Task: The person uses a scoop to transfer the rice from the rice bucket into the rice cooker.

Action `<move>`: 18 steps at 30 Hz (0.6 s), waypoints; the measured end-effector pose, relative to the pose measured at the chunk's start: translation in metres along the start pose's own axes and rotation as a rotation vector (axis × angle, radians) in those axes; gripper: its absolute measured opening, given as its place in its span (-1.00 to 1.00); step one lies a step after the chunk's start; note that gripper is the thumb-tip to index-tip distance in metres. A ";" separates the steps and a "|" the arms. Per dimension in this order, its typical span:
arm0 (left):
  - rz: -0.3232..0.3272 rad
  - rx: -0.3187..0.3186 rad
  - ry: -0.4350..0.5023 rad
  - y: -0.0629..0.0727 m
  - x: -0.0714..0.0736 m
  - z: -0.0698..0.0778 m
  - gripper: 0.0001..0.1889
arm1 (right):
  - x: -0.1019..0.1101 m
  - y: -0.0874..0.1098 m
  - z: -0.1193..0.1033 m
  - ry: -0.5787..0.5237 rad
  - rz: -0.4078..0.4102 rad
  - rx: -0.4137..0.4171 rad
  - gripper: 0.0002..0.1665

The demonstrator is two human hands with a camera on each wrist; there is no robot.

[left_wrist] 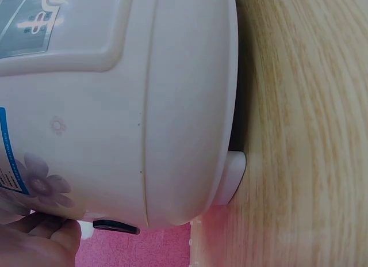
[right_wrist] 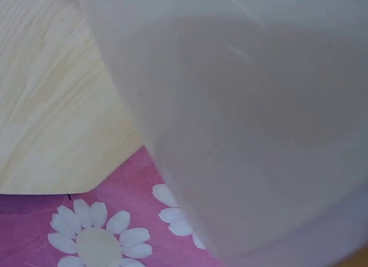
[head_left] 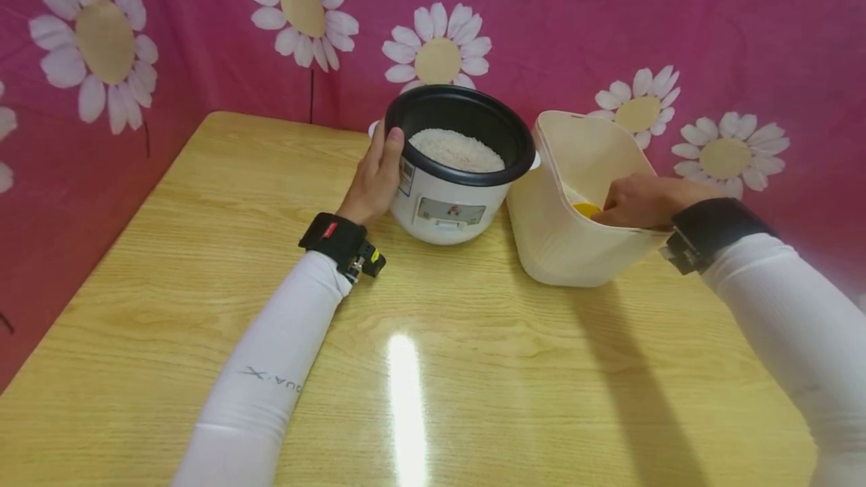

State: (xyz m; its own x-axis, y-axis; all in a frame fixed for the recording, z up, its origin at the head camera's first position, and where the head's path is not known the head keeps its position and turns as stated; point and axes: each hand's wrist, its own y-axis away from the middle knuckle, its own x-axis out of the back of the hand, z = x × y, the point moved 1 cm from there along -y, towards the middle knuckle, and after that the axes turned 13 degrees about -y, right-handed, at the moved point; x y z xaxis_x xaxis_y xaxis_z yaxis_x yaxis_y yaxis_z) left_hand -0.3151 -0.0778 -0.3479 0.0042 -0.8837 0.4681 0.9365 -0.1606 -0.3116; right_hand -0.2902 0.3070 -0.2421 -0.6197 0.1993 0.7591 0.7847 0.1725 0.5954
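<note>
A white rice cooker (head_left: pixel 443 205) with a black inner pot (head_left: pixel 467 177) stands toward the back of the table. White rice (head_left: pixel 456 150) lies inside the pot. My left hand (head_left: pixel 376 180) holds the cooker's left side, thumb up at the rim; in the left wrist view, its fingers (left_wrist: pixel 54 235) bend against the flowered wall. To the right, a cream bin (head_left: pixel 561 239) leans with its mouth toward me. Inside that mouth, my right hand (head_left: pixel 632 201) grips a yellow scoop (head_left: pixel 585 210), mostly hidden by the hand and the bin's rim. The bin's wall (right_wrist: pixel 230 134) fills most of the right wrist view.
The wooden table (head_left: pixel 338 389) runs from the front to a pink flowered cloth (head_left: pixel 541 13) hanging behind it. Cooker and bin stand side by side near the back edge. A bright light reflection (head_left: pixel 406 404) shows on the tabletop.
</note>
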 end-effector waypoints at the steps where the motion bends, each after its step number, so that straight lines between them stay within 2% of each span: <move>1: 0.000 0.000 0.001 0.000 0.000 0.000 -0.32 | 0.001 -0.001 0.001 -0.007 -0.016 -0.002 -0.39; 4: 0.000 -0.002 0.000 0.001 0.000 0.000 -0.32 | 0.003 -0.003 0.002 -0.024 -0.052 -0.008 -0.42; 9: 0.004 -0.007 0.004 0.000 0.001 0.000 -0.33 | 0.007 -0.003 0.001 0.009 -0.081 -0.005 -0.47; 18: 0.003 -0.016 0.006 0.001 0.001 -0.002 -0.32 | 0.005 0.003 0.002 -0.007 -0.059 -0.020 -0.48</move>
State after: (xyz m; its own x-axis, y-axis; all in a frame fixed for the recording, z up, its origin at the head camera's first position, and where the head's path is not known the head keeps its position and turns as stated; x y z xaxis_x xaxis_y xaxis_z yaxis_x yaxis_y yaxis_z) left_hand -0.3151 -0.0798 -0.3489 0.0049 -0.8869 0.4619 0.9307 -0.1648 -0.3265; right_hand -0.2910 0.3101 -0.2369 -0.6653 0.1956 0.7205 0.7466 0.1645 0.6446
